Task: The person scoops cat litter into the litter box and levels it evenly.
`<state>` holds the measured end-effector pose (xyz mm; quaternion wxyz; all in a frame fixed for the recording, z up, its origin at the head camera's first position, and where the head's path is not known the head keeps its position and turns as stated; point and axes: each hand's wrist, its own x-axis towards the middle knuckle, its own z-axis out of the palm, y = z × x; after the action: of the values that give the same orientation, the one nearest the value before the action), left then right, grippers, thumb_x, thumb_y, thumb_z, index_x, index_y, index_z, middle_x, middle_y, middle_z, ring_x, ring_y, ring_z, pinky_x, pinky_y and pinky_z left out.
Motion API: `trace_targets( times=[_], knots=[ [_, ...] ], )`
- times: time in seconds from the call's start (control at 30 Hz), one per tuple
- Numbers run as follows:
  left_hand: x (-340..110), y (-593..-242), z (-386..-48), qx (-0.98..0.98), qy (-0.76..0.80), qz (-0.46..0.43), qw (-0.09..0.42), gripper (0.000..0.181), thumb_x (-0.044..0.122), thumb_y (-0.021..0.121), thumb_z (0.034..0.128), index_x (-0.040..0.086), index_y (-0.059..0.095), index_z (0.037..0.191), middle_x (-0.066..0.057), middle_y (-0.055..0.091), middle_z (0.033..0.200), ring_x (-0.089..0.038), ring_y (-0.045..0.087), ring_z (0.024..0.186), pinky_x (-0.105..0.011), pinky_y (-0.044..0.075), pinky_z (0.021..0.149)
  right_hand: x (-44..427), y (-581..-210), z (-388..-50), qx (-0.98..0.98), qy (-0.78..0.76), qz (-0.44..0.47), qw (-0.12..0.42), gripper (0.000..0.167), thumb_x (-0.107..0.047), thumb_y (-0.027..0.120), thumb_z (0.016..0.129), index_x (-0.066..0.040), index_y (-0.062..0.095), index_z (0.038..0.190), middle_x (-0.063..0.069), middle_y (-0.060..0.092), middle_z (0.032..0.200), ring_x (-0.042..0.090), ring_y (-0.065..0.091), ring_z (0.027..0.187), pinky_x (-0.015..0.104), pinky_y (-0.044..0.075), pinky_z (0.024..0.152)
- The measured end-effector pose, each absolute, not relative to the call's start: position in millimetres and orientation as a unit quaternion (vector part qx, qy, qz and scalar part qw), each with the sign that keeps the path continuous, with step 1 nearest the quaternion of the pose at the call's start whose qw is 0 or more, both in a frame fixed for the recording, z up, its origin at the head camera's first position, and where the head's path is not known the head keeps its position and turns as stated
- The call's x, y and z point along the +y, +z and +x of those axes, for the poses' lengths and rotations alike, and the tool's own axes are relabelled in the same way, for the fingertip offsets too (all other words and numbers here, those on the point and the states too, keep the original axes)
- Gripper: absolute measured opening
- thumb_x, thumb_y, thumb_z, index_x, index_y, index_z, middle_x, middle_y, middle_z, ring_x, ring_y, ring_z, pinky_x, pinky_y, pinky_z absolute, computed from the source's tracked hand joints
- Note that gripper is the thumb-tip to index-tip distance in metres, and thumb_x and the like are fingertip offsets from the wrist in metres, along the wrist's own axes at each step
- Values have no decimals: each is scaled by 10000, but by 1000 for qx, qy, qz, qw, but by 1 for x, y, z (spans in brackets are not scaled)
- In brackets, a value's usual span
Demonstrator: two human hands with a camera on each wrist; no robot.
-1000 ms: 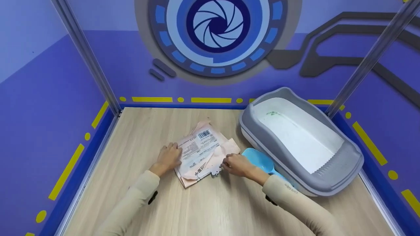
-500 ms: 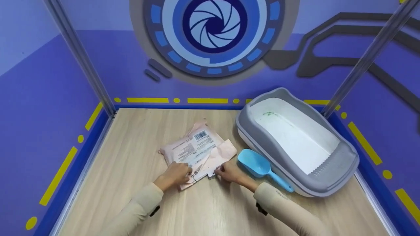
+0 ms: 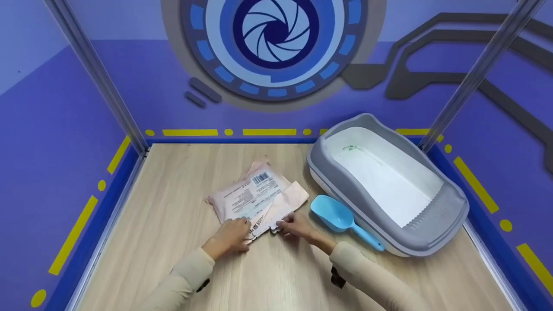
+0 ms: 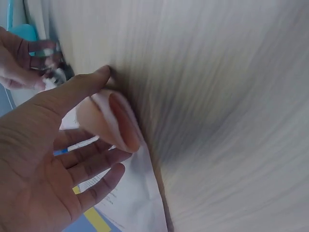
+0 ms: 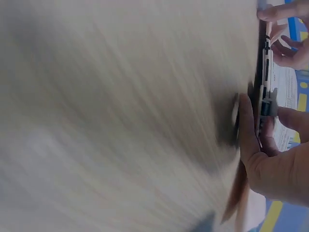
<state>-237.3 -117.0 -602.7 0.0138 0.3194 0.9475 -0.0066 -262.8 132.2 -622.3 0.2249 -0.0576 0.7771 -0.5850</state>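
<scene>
A pink printed bag (image 3: 252, 201) lies flat on the table, its barcode side up and its near end folded over. My left hand (image 3: 231, 237) is at the bag's near left corner; in the left wrist view its fingers curl about a folded pink flap (image 4: 118, 121), thumb on the other side. Along the folded edge sits a small pale clip (image 3: 274, 229) with a spring (image 5: 266, 107) showing in the right wrist view. My right hand (image 3: 298, 226) pinches this clip between thumb and fingers. Part of the clip is hidden by the fingers.
A light blue scoop (image 3: 339, 216) lies right of the bag, its handle toward the near right. Beside it stands a grey-rimmed white litter box (image 3: 345, 179), with a small green mark inside. Purple walls bound the wooden table at the back and sides.
My left hand has moved from the bag's left side to its near folded corner. My right hand stays by the clip. The scoop has come fully into view.
</scene>
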Motion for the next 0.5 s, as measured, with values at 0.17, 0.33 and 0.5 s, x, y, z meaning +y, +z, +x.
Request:
trace_targets(
  times=[0.17, 0.33, 0.5],
  knots=[
    [-118, -608, -236, 942, 2, 334, -31, 344, 285, 805, 745, 23, 613, 858, -99, 601, 843, -234, 589, 725, -388, 537, 657, 128, -623, -260, 660, -701, 46, 267, 196, -63, 646, 971, 120, 647, 1041, 121, 735, 825, 141, 726, 719, 319, 618, 758],
    [-119, -610, -237, 940, 10, 337, -52, 297, 249, 794, 741, 37, 603, 823, -97, 597, 818, -235, 582, 701, -382, 531, 637, 121, -621, -258, 605, -738, 137, 266, 151, -76, 663, 963, 53, 670, 1039, 92, 707, 834, 166, 726, 735, 285, 612, 763],
    [-120, -611, -235, 948, 24, 315, -35, 307, 263, 794, 743, 42, 594, 816, -98, 602, 801, -248, 582, 706, -402, 527, 638, 114, -625, -257, 597, -736, 150, 282, 147, -128, 652, 983, 18, 669, 986, 58, 695, 756, 104, 688, 685, 216, 580, 694]
  ],
)
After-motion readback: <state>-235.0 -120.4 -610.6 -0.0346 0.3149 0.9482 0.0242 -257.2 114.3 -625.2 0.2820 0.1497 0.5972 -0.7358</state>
